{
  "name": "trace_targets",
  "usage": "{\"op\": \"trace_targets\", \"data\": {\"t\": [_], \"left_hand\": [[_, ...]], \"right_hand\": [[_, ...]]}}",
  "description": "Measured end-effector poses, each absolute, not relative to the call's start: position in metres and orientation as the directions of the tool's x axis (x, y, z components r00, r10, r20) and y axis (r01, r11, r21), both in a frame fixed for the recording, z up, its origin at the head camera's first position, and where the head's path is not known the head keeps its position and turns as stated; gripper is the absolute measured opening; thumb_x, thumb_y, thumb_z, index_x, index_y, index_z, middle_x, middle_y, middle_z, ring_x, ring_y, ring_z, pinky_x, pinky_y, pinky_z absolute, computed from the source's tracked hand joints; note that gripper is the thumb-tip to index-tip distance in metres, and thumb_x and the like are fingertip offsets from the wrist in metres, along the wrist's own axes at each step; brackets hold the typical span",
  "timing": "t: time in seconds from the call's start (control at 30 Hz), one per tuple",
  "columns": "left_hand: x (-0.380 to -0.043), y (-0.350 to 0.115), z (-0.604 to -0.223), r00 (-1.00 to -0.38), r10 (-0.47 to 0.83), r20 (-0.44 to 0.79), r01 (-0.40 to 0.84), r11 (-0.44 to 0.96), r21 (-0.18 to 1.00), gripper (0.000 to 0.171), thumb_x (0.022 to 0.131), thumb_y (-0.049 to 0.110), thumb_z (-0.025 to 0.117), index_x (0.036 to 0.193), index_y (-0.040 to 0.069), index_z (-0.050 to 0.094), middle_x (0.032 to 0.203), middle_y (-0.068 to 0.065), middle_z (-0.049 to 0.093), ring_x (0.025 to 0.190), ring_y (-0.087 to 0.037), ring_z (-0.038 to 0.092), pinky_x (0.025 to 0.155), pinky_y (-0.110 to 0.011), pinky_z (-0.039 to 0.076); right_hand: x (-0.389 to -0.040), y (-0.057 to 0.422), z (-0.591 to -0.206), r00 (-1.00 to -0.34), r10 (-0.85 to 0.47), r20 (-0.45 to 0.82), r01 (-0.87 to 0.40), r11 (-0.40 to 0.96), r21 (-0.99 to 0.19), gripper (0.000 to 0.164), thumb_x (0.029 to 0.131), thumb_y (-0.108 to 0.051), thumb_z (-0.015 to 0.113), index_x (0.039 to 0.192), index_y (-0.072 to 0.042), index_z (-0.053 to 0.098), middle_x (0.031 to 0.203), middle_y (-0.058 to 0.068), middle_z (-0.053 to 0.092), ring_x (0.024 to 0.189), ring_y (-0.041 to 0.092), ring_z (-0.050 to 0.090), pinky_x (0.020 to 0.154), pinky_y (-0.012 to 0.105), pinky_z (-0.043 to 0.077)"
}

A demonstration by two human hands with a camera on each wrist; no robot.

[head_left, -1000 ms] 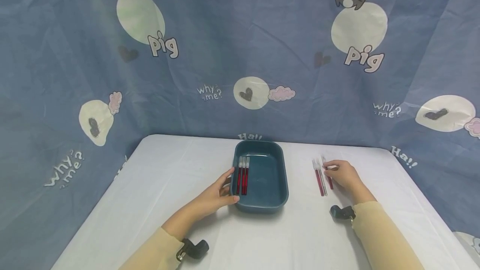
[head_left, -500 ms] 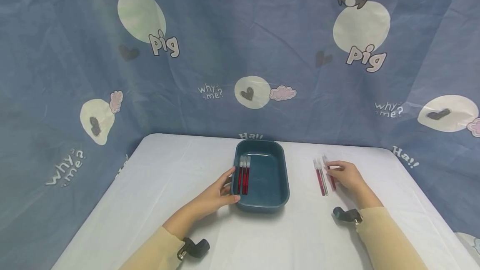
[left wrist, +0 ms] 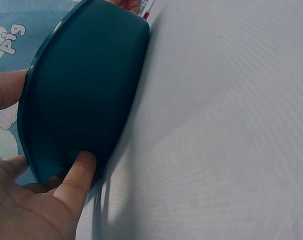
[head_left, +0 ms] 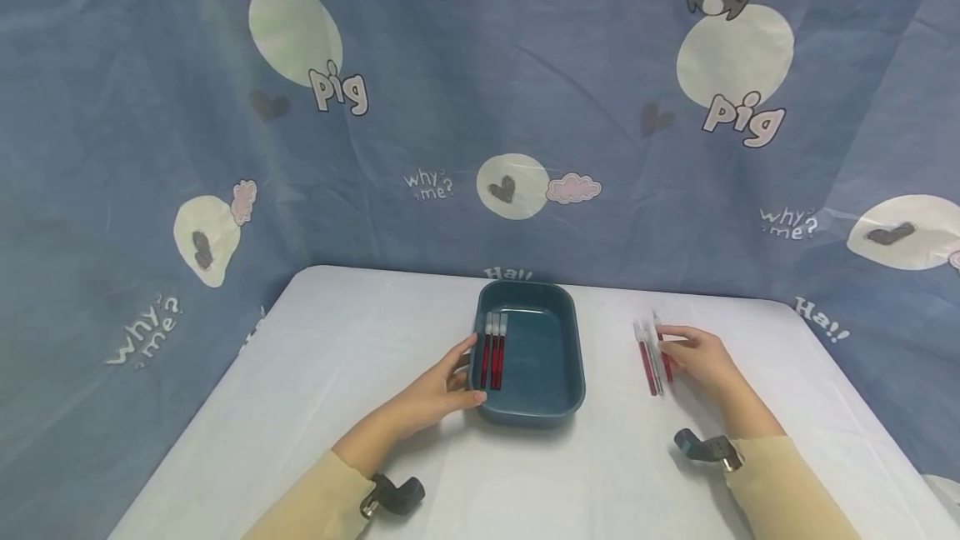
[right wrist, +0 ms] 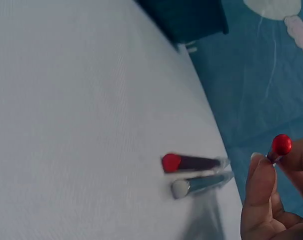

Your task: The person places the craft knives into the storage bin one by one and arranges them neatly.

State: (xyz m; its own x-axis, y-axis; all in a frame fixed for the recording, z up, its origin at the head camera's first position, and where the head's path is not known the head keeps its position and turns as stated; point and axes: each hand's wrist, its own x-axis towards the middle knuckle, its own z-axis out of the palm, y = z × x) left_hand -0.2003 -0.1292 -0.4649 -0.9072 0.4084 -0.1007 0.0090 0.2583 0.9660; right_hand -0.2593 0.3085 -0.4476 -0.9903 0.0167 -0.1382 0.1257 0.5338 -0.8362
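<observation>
My left hand (head_left: pixel 433 398) holds the left side of a dark teal rectangular tray (head_left: pixel 538 361), thumb and index fingertip at its rim. In the left wrist view a lower finger lies against the tray's outer wall (left wrist: pixel 86 85). Several slim red pens (head_left: pixel 493 357) with clear caps lie side by side along the tray's left inside. My right hand (head_left: pixel 699 359) pinches another red pen (right wrist: pixel 281 145) between thumb and finger, its round red end facing the wrist camera. Just left of it, a red pen (head_left: pixel 647 367) and a silvery clear pen (head_left: pixel 657 373) lie close together on the table.
A white cloth covers the table (head_left: pixel 585 473). Behind it hangs a blue curtain (head_left: pixel 420 240) printed with pigs and words. A small dark wrist camera sits at each cuff, the left camera (head_left: pixel 401 497) and the right camera (head_left: pixel 701 446).
The pinched pen has shifted slightly and tilted in my right hand, beside the other two. My left hand stays on the tray. The whole head view has drifted a little.
</observation>
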Motion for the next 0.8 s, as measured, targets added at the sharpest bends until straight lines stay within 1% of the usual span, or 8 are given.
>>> {"op": "trace_targets", "data": {"t": [0.13, 0.3, 0.37, 0.5, 0.6, 0.73, 0.8], "left_hand": [[-0.201, -0.129, -0.465, -0.909, 0.405, -0.098, 0.013, 0.262, 0.965, 0.093, 0.091, 0.024, 0.076, 0.162, 0.027, 0.016, 0.162, -0.019, 0.024, 0.145, -0.041, 0.032, 0.116, -0.053, 0.029], [-0.201, -0.129, -0.465, -0.908, 0.409, -0.098, 0.016, 0.266, 0.964, 0.093, 0.091, 0.024, 0.075, 0.162, 0.027, 0.015, 0.162, -0.019, 0.024, 0.145, -0.041, 0.032, 0.116, -0.053, 0.029], [-0.201, -0.128, -0.466, -0.906, 0.411, -0.098, 0.016, 0.266, 0.964, 0.092, 0.091, 0.024, 0.075, 0.162, 0.027, 0.015, 0.162, -0.020, 0.024, 0.145, -0.041, 0.032, 0.116, -0.053, 0.029], [-0.201, -0.128, -0.466, -0.906, 0.412, -0.097, 0.018, 0.265, 0.964, 0.093, 0.091, 0.024, 0.075, 0.162, 0.026, 0.015, 0.162, -0.019, 0.024, 0.145, -0.041, 0.032, 0.117, -0.053, 0.029], [-0.201, -0.128, -0.466, -0.907, 0.410, -0.095, 0.021, 0.269, 0.963, 0.093, 0.091, 0.024, 0.075, 0.162, 0.025, 0.015, 0.162, -0.020, 0.024, 0.145, -0.041, 0.032, 0.116, -0.053, 0.029], [-0.201, -0.128, -0.465, -0.908, 0.409, -0.094, 0.022, 0.269, 0.963, 0.093, 0.091, 0.024, 0.075, 0.162, 0.024, 0.014, 0.162, -0.020, 0.024, 0.145, -0.042, 0.032, 0.117, -0.054, 0.028], [-0.201, -0.128, -0.465, -0.907, 0.409, -0.094, 0.021, 0.269, 0.963, 0.094, 0.091, 0.024, 0.075, 0.162, 0.024, 0.014, 0.162, -0.020, 0.024, 0.145, -0.042, 0.032, 0.117, -0.054, 0.028]], "right_hand": [[-0.254, 0.305, -0.443, -0.989, -0.012, -0.145, 0.124, 0.457, -0.881, 0.052, 0.099, -0.024, 0.064, 0.143, 0.000, 0.051, 0.135, 0.027, 0.057, 0.096, 0.010, 0.062, 0.079, 0.022, 0.054], [-0.247, 0.301, -0.438, -0.987, -0.029, -0.156, 0.131, 0.399, -0.907, 0.051, 0.099, -0.021, 0.064, 0.144, 0.001, 0.051, 0.134, 0.026, 0.058, 0.100, 0.008, 0.062, 0.084, 0.020, 0.054], [-0.244, 0.300, -0.437, -0.988, -0.035, -0.152, 0.128, 0.374, -0.918, 0.051, 0.099, -0.019, 0.063, 0.143, 0.002, 0.050, 0.131, 0.024, 0.060, 0.099, 0.007, 0.063, 0.084, 0.019, 0.054], [-0.239, 0.299, -0.434, -0.990, -0.049, -0.136, 0.116, 0.295, -0.949, 0.049, 0.098, -0.016, 0.064, 0.142, 0.004, 0.051, 0.121, 0.015, 0.066, 0.096, 0.006, 0.065, 0.082, 0.018, 0.054], [-0.235, 0.298, -0.432, -0.990, -0.063, -0.125, 0.107, 0.235, -0.966, 0.043, 0.097, -0.012, 0.065, 0.137, 0.001, 0.058, 0.113, 0.007, 0.068, 0.095, 0.009, 0.066, 0.081, 0.018, 0.055], [-0.228, 0.294, -0.428, -0.990, -0.081, -0.116, 0.101, 0.176, -0.979, 0.034, 0.096, -0.009, 0.066, 0.130, -0.003, 0.065, 0.107, 0.003, 0.068, 0.095, 0.011, 0.065, 0.079, 0.020, 0.056], [-0.225, 0.291, -0.426, -0.989, -0.091, -0.114, 0.100, 0.147, -0.984, 0.032, 0.095, -0.008, 0.066, 0.127, -0.005, 0.067, 0.106, 0.003, 0.067, 0.094, 0.010, 0.065, 0.079, 0.021, 0.055]]}}
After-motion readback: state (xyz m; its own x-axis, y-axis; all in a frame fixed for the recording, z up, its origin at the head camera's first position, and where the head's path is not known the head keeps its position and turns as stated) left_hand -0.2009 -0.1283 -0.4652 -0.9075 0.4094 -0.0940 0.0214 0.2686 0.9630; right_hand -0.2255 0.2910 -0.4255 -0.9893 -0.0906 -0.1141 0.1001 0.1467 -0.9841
